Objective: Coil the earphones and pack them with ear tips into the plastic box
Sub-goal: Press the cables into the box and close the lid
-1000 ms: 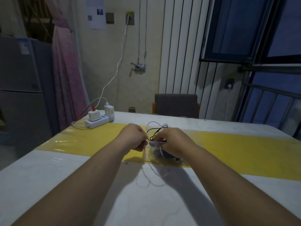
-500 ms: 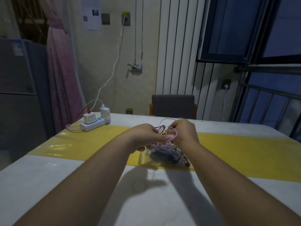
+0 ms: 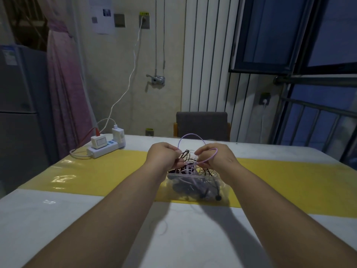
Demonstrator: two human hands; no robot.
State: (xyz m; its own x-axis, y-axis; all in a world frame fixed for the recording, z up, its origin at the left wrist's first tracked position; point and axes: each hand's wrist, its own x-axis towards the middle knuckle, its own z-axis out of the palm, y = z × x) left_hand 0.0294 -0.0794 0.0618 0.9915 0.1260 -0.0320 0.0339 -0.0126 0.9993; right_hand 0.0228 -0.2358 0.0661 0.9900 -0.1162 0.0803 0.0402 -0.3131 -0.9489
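A: Held what, left to right?

B: Pinched in the left hand (image 3: 164,158), fingers curled tight: one end of a raised loop of the lilac earphone cable (image 3: 191,134). Pinched in the right hand (image 3: 218,159): the same cable, with a second loop hooked round the fingers. Held just above the clear plastic box (image 3: 195,187), at twelve o'clock on the bench (image 3: 58,219).

A: And inside the box?

B: Stuffed with black cables (image 3: 185,153) mixed through the lilac, spilling over the rim. Couldn't pick out any ear tips.

A: Likely to go wrong how?

B: Probably by snagging. Pulled too hard, would likely drag the black strands up too, or tip so light a box. Slackened at either pinch, would likely spring open and undo the coil. Could also flick small ear tips out, if buried in there.

A: Surface and room?

B: Pale bench crossed by a glossy yellow runner (image 3: 96,175), with the box near its front edge. Grey fridge (image 3: 19,113) at nine o'clock, then a pink curtain (image 3: 65,74). White power strip (image 3: 104,149) with plugged chargers at ten o'clock. Grey chair (image 3: 201,123) at twelve o'clock behind the bench, under a white ribbed wall panel (image 3: 204,64). Dark window (image 3: 289,35) at two o'clock. Dim all round.
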